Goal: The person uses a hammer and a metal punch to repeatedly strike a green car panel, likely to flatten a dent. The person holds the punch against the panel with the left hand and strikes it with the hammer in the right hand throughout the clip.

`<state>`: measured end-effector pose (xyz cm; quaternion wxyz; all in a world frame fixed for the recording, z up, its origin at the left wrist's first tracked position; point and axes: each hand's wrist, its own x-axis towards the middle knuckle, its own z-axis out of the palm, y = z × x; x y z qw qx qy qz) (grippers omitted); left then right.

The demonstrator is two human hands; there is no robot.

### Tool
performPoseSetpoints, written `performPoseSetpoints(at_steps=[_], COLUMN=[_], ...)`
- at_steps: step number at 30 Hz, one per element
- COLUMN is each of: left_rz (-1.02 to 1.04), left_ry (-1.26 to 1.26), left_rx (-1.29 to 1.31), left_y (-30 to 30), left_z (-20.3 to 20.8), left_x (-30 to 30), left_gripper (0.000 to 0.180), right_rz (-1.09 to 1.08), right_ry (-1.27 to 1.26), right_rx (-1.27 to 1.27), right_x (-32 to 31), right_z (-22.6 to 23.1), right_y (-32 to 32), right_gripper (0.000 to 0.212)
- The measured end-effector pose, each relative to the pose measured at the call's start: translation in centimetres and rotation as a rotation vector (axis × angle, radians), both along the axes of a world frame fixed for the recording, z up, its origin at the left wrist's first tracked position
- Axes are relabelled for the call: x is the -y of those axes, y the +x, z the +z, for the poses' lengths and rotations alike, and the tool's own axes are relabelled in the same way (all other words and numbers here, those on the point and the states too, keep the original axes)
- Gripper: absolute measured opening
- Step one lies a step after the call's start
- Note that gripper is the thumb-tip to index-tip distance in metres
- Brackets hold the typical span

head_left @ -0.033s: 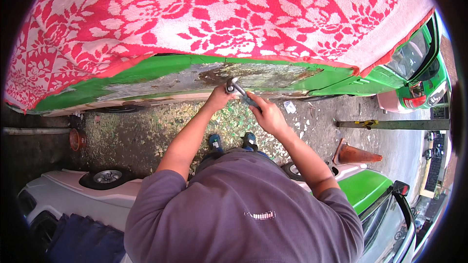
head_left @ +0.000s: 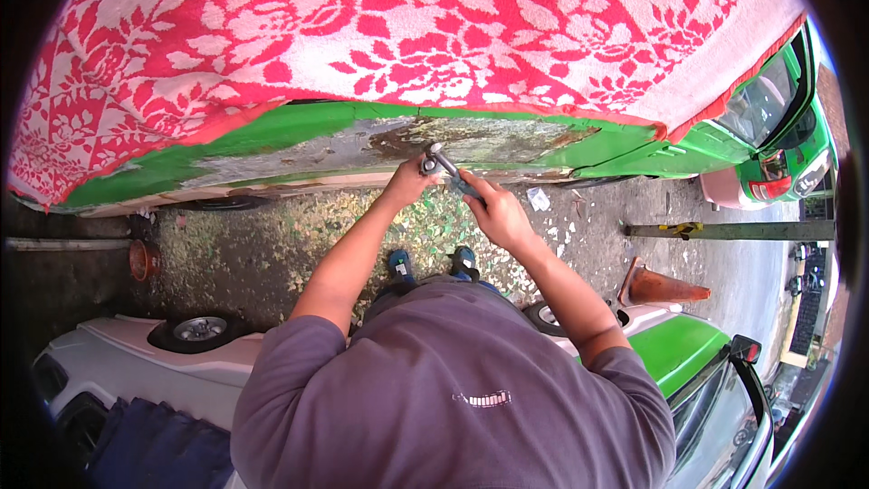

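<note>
Two tools, both finger-clamped: metal hammer (head_left: 446, 161), right hand (head_left: 501, 217); round-ended tool (head_left: 429, 166), left hand (head_left: 408, 184). Blotchy, scraped panel (head_left: 362, 142), twelve o'clock. Red bucket (head_left: 140, 259), nine o'clock; contents unclear.

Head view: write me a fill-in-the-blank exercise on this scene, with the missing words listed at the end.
1. The right hand grips a hammer by its ____.
2. The bodywork along the lower edge of the floral cloth is painted ____.
3. The traffic cone at the right is coloured ____.
4. The person's shirt has ____ sleeves.

Missing words: handle; green; orange; short.
</note>
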<state>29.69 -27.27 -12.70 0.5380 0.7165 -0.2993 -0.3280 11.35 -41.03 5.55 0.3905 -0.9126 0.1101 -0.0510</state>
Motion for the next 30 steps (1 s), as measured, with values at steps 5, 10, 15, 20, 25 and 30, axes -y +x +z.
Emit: performPoseSetpoints(at_steps=[5, 10, 15, 20, 25, 30], left_rz=[0.079, 0.03, 0.067, -0.005, 0.003, -0.003], left_ry=[-0.157, -0.019, -0.057, -0.007, 0.051, -0.009], left_rx=[-0.091, -0.019, 0.0, 0.026, 0.094, 0.032], left_y=[-0.1, 0.5, 0.4, 0.6, -0.1, 0.0], left_z=[0.7, 4.0, 2.2, 2.6, 3.0, 2.9], left_x=[-0.2, 0.9, 0.9, 2.1, 2.1, 2.6], left_gripper=[0.024, 0.016, 0.024, 0.026, 0.029, 0.021], right_rz=[-0.071, -0.071, -0.073, -0.029, -0.095, -0.076], right_ry=[0.134, 0.019, 0.072, 0.047, 0.169, 0.18], right_rx=[0.226, 0.075, 0.398, 0.028, 0.324, -0.031], right_x=[-1.1, 0.9, 0.5, 1.4, 1.2, 3.0], right_z=[0.5, -2.5, -0.8, -0.9, -1.6, -1.0], right_y=[-1.5, -0.7, -1.6, -1.4, -2.6, -2.3], right_gripper=[0.046, 0.045, 0.045, 0.047, 0.045, 0.044])
